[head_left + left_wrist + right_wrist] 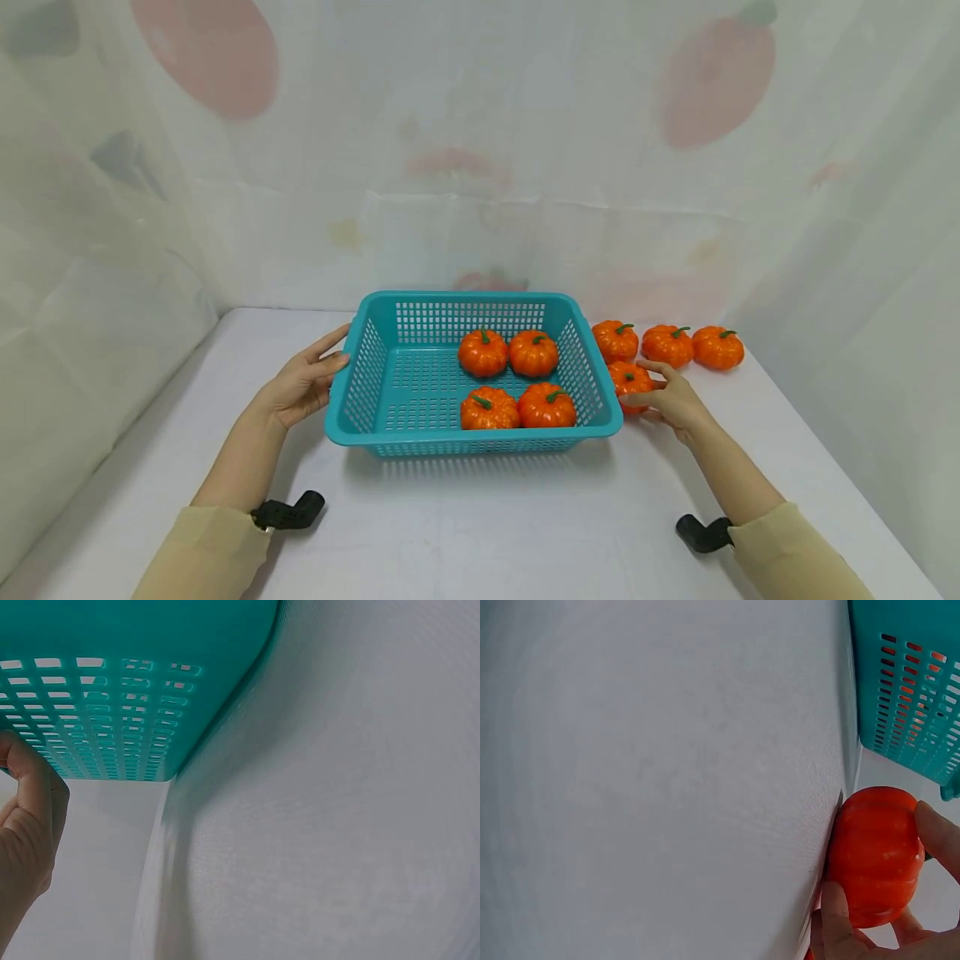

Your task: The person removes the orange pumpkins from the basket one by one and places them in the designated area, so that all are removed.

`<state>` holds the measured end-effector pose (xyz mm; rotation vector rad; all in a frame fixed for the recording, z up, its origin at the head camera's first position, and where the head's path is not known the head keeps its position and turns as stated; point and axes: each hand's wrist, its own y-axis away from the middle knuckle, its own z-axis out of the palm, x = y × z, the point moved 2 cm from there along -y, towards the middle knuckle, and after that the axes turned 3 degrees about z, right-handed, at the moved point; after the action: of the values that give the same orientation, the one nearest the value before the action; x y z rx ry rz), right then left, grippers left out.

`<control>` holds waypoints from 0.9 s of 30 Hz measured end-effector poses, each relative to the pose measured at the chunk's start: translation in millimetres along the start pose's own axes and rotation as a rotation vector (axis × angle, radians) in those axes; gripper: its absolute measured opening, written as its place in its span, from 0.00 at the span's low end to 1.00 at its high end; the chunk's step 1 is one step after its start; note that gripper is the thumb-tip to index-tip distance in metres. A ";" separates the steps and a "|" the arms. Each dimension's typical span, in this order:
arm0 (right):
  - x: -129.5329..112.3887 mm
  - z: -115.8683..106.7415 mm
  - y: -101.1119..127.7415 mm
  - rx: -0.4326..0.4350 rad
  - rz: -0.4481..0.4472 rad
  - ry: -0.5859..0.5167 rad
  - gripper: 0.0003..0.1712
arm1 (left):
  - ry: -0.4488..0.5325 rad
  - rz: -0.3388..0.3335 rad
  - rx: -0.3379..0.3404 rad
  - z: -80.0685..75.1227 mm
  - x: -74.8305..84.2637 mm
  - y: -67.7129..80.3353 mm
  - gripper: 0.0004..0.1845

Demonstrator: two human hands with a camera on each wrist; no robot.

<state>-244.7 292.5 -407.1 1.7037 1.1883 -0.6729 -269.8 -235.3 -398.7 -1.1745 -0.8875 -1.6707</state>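
Note:
A turquoise plastic basket [472, 436] with perforated walls stands on the table, several small orange pumpkins [483, 353] in its right half. My left hand [302, 383] holds the basket's left rim, thumb and fingers at the edge. The left wrist view catches that hand [28, 825] against the perforated wall. Just outside the basket's right wall, my right hand [675, 402] grips another orange pumpkin [628, 380] with a green stem. Seen from the right wrist, fingers and thumb [939, 836] lie around the pumpkin [877, 855], low at the tabletop.
Three more pumpkins sit at the back right: one [615, 340] near the basket's corner, one [667, 346] in the middle and one [717, 348] outermost. A white cloth [480, 533] covers the table. Printed pale curtains [480, 167] hang behind and at both sides.

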 end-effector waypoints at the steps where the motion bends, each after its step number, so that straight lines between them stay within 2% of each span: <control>1: 0.2 -0.1 -0.4 -0.002 -0.001 0.001 0.51 | -0.001 0.000 0.001 -0.2 -0.1 0.0 0.37; 27: 1.5 -0.9 -1.7 -0.002 -0.013 0.002 0.51 | 0.001 0.000 -0.009 1.0 0.8 1.1 0.37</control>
<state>-245.7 294.2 -408.6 1.6969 1.2025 -0.6783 -268.5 -235.1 -397.5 -1.1800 -0.8805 -1.6770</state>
